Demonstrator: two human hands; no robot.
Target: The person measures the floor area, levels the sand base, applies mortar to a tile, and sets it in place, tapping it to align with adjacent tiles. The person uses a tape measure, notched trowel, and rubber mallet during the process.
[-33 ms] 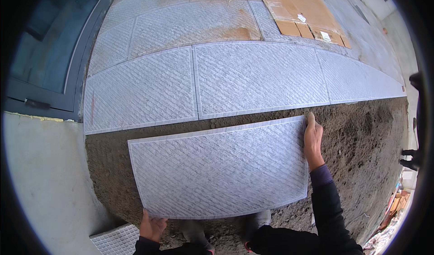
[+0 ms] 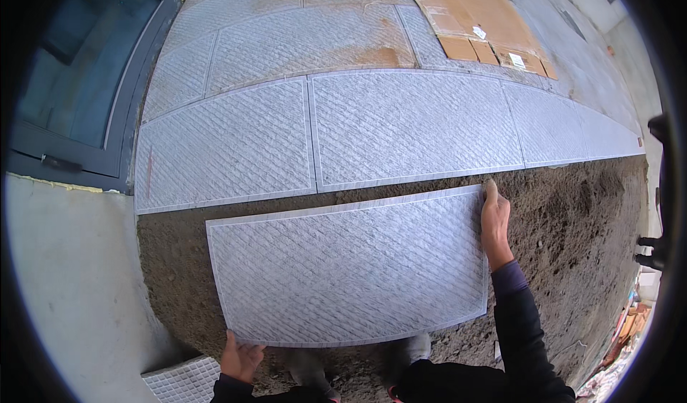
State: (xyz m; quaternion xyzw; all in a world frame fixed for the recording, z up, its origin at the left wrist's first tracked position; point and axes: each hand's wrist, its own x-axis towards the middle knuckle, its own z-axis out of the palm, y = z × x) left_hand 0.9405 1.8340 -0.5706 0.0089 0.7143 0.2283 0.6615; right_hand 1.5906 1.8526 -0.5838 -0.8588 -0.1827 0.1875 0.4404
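A large grey ribbed floor tile (image 2: 351,271) with a pale border line is held between my two hands above the bare soil. My left hand (image 2: 242,358) is closed on its near left corner, with the thumb along the edge and the fingers under it. At the far right corner, my right hand (image 2: 495,220) grips the side edge; most of its fingers are hidden behind the tile. A narrow strip of soil shows between the held tile's far edge and the row of laid tiles (image 2: 415,128).
Brown soil (image 2: 572,224) spreads right of the tile. Flattened cardboard (image 2: 476,17) lies on the paving at the back. A grey-framed glass door (image 2: 93,67) and pale wall (image 2: 71,274) bound the left. Near the lower left is a white gridded piece (image 2: 187,383).
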